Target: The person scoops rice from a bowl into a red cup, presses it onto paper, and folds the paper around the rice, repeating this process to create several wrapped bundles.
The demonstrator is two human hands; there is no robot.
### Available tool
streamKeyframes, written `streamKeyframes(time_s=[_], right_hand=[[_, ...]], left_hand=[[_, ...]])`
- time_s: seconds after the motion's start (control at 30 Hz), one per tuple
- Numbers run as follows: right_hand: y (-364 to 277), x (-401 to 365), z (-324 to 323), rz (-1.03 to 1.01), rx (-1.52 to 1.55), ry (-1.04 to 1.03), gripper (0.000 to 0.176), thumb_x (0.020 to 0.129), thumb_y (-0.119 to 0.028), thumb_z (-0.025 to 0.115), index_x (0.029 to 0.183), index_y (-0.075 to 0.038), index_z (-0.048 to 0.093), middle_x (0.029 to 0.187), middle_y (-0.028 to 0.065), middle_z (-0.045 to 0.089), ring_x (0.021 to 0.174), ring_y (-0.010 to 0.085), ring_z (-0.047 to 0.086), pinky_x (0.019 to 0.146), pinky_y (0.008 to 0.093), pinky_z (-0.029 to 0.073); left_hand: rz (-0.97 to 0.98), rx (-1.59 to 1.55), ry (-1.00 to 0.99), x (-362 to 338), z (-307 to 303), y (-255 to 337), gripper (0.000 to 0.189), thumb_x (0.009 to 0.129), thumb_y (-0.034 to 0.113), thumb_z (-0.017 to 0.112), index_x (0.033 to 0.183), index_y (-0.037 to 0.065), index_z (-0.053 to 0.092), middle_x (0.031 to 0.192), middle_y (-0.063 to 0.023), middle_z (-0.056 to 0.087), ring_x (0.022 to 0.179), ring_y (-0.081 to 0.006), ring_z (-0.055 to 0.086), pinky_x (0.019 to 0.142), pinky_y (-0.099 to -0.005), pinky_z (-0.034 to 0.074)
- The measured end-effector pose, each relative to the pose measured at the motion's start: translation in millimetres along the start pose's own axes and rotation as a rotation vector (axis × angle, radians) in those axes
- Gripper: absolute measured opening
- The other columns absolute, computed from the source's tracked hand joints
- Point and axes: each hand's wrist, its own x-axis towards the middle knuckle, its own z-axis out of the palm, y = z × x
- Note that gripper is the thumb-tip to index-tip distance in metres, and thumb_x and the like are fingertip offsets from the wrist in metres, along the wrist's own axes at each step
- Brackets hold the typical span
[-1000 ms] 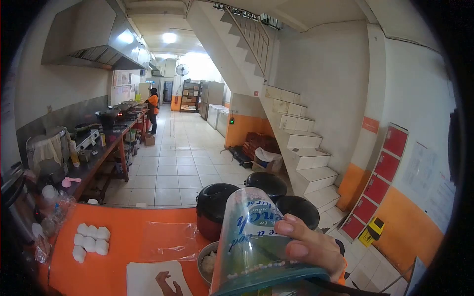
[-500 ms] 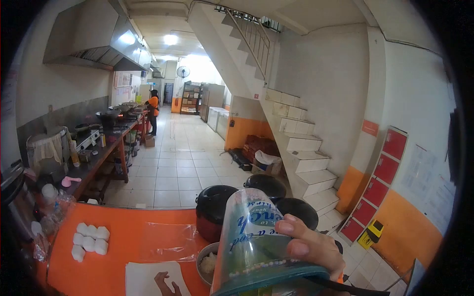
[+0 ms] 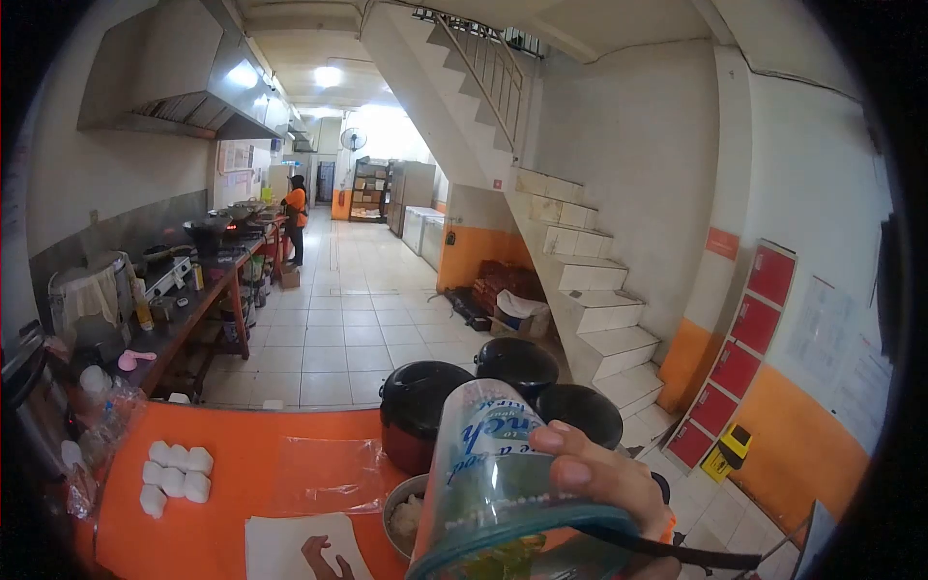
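My right hand grips a see-through plastic cup with blue lettering. The cup is tipped, its teal rim close to the camera and its narrow base pointing away. Something green shows through the rim opening, and a dark strip sticks out to the right beside it. At the bottom edge, my left hand has its fingers apart over white paper sheets; only part of it shows. Partly behind the cup stands a bowl of white rice. Clear plastic film lies beyond the paper.
Several white moulded rice pieces sit on the orange table. Dark pots stand past the cup. A pink scoop rests on the left counter. Red lockers line the right wall. A person in orange stands far back.
The cup has tipped further, and more of its inside with the green content shows at the rim. The view has shifted slightly. My left hand stays over the paper.
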Motion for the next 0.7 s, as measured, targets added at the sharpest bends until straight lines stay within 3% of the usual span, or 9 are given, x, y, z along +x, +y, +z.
streamKeyframes(time_s=[0.07, 0.13, 0.17, 0.23, 0.27, 0.33, 0.43, 0.53, 0.7], right_hand=[[3, -2, 1, 0.005, 0.077, 0.035, 0.097, 0.080, -0.046, 0.065, 0.138, 0.017, 0.019, 0.135, 0.0412, 0.036, 0.124, 0.0423, 0.047, 0.101, 0.0495, 0.040], [1, -7, 16, 0.083, 0.180, 0.301, 0.085, 0.085, -0.046, 0.060, 0.137, 0.011, 0.024, 0.135, 0.0384, 0.038, 0.124, 0.0402, 0.048, 0.103, 0.0498, 0.039], [-7, -19, 34, 0.160, 0.063, 0.551, 0.068, 0.089, -0.042, 0.055, 0.132, 0.007, 0.037, 0.134, 0.0357, 0.040, 0.123, 0.0397, 0.049, 0.104, 0.0500, 0.038], [-18, -26, 30, 0.340, -0.055, 0.698, 0.065, 0.088, -0.044, 0.050, 0.129, 0.006, 0.043, 0.135, 0.0327, 0.040, 0.126, 0.0402, 0.045, 0.104, 0.0493, 0.039], [-24, -29, 28, 0.434, -0.103, 0.763, 0.065, 0.087, -0.045, 0.048, 0.128, 0.005, 0.045, 0.136, 0.0311, 0.040, 0.127, 0.0404, 0.044, 0.104, 0.0490, 0.039], [-14, -36, 10, 0.355, -0.343, 0.704, 0.069, 0.080, -0.037, 0.061, 0.133, 0.003, 0.039, 0.135, 0.0288, 0.042, 0.126, 0.0376, 0.045, 0.105, 0.0469, 0.039], [8, -59, -6, 0.289, -0.665, 0.611, 0.090, 0.070, -0.025, 0.080, 0.140, -0.001, 0.029, 0.133, 0.0253, 0.045, 0.125, 0.0333, 0.047, 0.105, 0.0439, 0.038], [16, -80, -20, 0.478, -0.927, 0.630, 0.108, 0.060, -0.020, 0.089, 0.144, -0.003, 0.023, 0.132, 0.0197, 0.047, 0.123, 0.0289, 0.049, 0.106, 0.0394, 0.037], [60, -166, -43, 0.817, -0.982, 0.719, 0.111, 0.056, -0.018, 0.090, 0.144, -0.006, 0.024, 0.135, 0.0148, 0.043, 0.121, 0.0260, 0.049, 0.102, 0.0387, 0.040]], left_hand=[[-0.002, 0.004, -0.001, 3, 0, 6, 0.049, 0.085, 0.005, 0.059, 0.128, -0.003, 0.039, 0.123, -0.0217, 0.040, 0.110, -0.0353, 0.042, 0.094, -0.0452, 0.036], [0.013, 0.006, -0.014, 5, -3, 13, 0.044, 0.087, 0.000, 0.053, 0.129, -0.002, 0.039, 0.123, -0.0214, 0.040, 0.110, -0.0356, 0.043, 0.095, -0.0458, 0.035], [0.010, 0.002, -0.014, 5, -3, 14, 0.043, 0.088, 0.002, 0.052, 0.129, -0.002, 0.039, 0.124, -0.0213, 0.040, 0.110, -0.0355, 0.043, 0.095, -0.0460, 0.035], [0.001, -0.004, -0.019, 3, -1, 13, 0.043, 0.090, 0.006, 0.052, 0.130, -0.001, 0.039, 0.124, -0.0210, 0.040, 0.110, -0.0353, 0.043, 0.096, -0.0463, 0.035], [-0.012, -0.006, -0.035, 2, 0, 9, 0.046, 0.085, 0.001, 0.051, 0.129, -0.002, 0.037, 0.123, -0.0209, 0.040, 0.109, -0.0340, 0.043, 0.095, -0.0454, 0.035], [-0.053, 0.001, -0.081, -5, 4, -1, 0.053, 0.077, -0.010, 0.050, 0.128, -0.004, 0.034, 0.122, -0.0207, 0.039, 0.107, -0.0316, 0.044, 0.094, -0.0436, 0.035], [-0.043, 0.086, -0.069, 1, 0, 16, 0.051, 0.076, -0.012, 0.050, 0.125, -0.004, 0.037, 0.118, -0.0204, 0.041, 0.106, -0.0320, 0.043, 0.094, -0.0430, 0.035], [-0.030, 0.093, -0.090, 3, 1, 17, 0.051, 0.076, -0.012, 0.050, 0.124, -0.004, 0.038, 0.118, -0.0202, 0.041, 0.106, -0.0321, 0.043, 0.094, -0.0425, 0.036], [-0.064, 0.055, -0.126, 4, 5, 16, 0.048, 0.077, -0.012, 0.051, 0.122, -0.003, 0.038, 0.117, -0.0196, 0.042, 0.110, -0.0328, 0.042, 0.095, -0.0425, 0.036]])
